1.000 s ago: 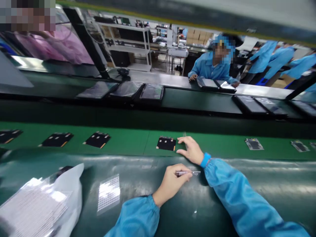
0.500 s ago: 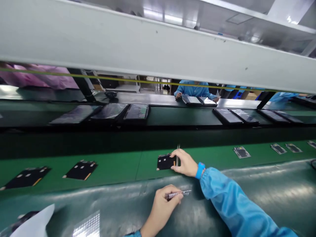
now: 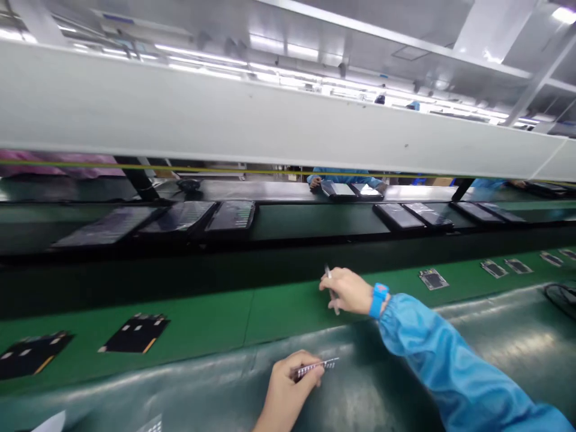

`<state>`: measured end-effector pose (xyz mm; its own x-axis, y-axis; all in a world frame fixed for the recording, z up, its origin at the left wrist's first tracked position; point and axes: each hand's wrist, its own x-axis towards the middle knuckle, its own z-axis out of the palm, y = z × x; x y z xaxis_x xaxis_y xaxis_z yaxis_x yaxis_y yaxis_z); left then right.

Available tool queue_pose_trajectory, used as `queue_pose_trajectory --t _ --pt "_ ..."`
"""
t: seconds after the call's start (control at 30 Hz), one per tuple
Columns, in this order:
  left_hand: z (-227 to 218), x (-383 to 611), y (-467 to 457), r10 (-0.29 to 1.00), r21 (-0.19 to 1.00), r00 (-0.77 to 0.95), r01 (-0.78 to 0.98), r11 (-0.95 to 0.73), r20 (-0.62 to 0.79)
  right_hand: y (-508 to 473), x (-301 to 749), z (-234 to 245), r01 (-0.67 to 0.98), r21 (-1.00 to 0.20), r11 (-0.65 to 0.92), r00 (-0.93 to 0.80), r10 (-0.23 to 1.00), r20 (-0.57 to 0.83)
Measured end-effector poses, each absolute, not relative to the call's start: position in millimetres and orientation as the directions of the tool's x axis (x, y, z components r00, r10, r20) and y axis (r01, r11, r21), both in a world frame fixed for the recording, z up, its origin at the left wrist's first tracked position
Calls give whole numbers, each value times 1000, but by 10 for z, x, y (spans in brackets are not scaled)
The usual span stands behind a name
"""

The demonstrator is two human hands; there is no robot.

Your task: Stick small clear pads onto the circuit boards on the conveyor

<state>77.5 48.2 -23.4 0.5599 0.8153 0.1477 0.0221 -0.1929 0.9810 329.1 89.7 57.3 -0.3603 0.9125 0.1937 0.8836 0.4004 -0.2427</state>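
Observation:
My right hand point(image 3: 348, 292), with a blue wristband, is closed on a pair of thin metal tweezers point(image 3: 333, 294) above the green belt. Its blue sleeve reaches in from the right. Lower down, my left hand point(image 3: 290, 387) pinches a small sheet of stickers point(image 3: 310, 369) with rows of little white marks, seen nearly edge-on. To the left on the belt lie a black-covered circuit board point(image 3: 135, 333) with white patches and a second black-covered board point(image 3: 33, 355). A bare-looking circuit board point(image 3: 433, 279) rests right of my right hand.
Several more boards point(image 3: 494, 268) lie along the belt at right. Behind, a raised dark shelf carries film-covered panels point(image 3: 231, 215). A white beam point(image 3: 270, 126) crosses above. A co-worker in blue point(image 3: 344, 176) handles panels opposite. A black cable point(image 3: 560, 294) lies at right.
The view has tilted up. The black-covered board that was beside my right hand no longer shows on the belt. My right hand still grips the tweezers; my left still pinches the sticker sheet.

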Motion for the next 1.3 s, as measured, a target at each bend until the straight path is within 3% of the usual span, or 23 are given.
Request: queue_pose_trajectory --t 0.13,0.2,0.4,0.63,0.83,0.93,1.03,1.13,1.2,1.3 --pt "-222 776 484 815 981 561 28 -194 145 940 3243 363 802 -480 354 -240 928 284" --pt "-233 778 484 816 983 560 17 -183 142 847 3373 224 796 -534 285 -146 946 288" --pt "-249 781 494 818 981 556 16 -191 150 611 3663 -184 837 -519 172 -58 972 228" --pt "-215 777 502 819 973 547 30 -227 174 728 3575 -259 841 -496 217 -52 944 327" --pt "-236 769 508 837 980 524 24 -196 154 894 3147 -194 862 -406 304 -162 923 349" --pt "-191 768 482 847 983 514 38 -180 135 899 3018 -150 832 -436 344 -205 920 334" --pt "-133 784 440 860 989 499 31 -143 108 715 3104 -64 723 -621 303 -26 910 413" --pt "-104 807 421 875 997 482 16 -69 53 429 3303 48 404 -893 198 164 945 284" --pt "-99 814 419 881 999 471 5 -40 33 254 3403 95 228 -967 110 212 964 160" --pt "-106 801 424 879 996 473 22 -84 64 93 3420 76 79 -995 65 283 955 85"
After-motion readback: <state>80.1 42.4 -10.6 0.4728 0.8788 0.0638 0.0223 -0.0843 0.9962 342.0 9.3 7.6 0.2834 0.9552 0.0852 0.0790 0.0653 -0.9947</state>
